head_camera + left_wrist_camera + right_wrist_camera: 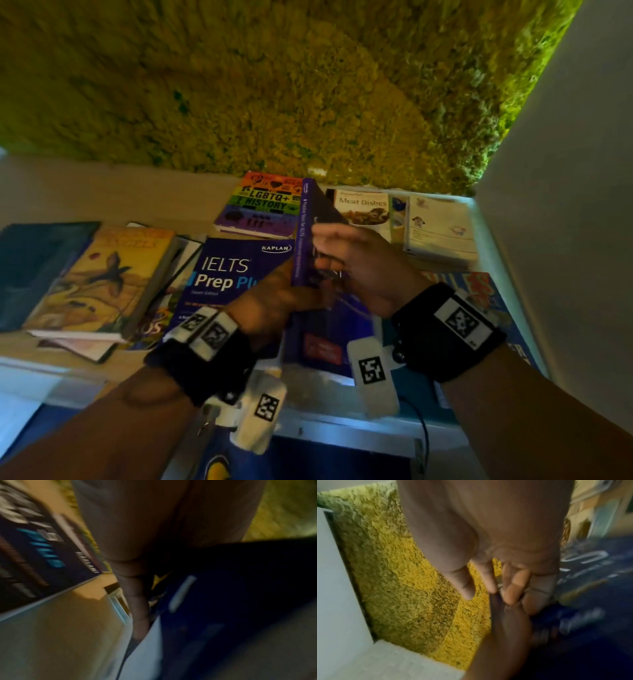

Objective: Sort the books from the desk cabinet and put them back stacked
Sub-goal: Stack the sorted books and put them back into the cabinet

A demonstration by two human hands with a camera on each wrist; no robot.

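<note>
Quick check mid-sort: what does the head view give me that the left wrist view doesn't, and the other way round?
Head only: both hands, left hand and right hand, grip the tilted purple book, with the LGBTQ+ History book and Meat Dishes book lying behind. Left wrist only: a close, blurred look at one finger against a blue cover. Both: the IELTS Prep Plus book.

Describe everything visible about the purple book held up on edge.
The purple book is a thick paperback with a glossy purple spine carrying small white lettering and a logo on top. It stands tilted on edge above the flat books, spine facing left. The right hand grips its cover; the left hand holds its lower end.
</note>
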